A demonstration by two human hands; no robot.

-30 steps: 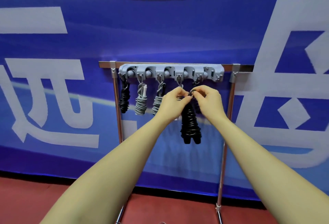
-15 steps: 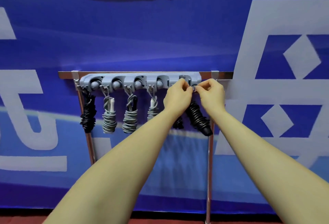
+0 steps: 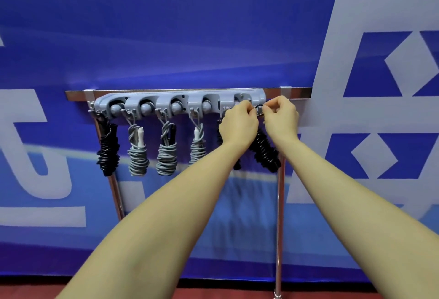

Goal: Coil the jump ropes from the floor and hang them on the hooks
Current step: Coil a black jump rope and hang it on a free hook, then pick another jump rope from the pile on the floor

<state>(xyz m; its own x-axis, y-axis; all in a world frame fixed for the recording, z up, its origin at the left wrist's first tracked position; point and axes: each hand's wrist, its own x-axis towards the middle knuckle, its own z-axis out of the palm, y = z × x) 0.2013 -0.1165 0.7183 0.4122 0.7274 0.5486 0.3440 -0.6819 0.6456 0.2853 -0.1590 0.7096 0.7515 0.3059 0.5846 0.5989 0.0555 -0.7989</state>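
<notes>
Both forearms reach up toward the grey hook rack (image 3: 180, 101). At its right end the left hand (image 3: 238, 127) and right hand (image 3: 281, 120) sit almost touching, fingertips curled in and pinching a small loop of cord (image 3: 259, 109) between them, right where the last hook should be; the hook itself is hidden behind the knuckles. Below the hands dangles the black coiled rope (image 3: 264, 151), tilted to the right. It looks light and floppy, a springy bundle that could unwind if let go, so the top loop seems the sensible place to hold it. Left of the hands along the rack hang three grey bundles (image 3: 166, 153) and a black bundle (image 3: 108, 151) at the far left end. Behind the rack runs a chrome rail (image 3: 297, 92) on thin legs, then a blue banner (image 3: 213, 37) with pale lettering. Red floor (image 3: 213, 292) shows beneath.
</notes>
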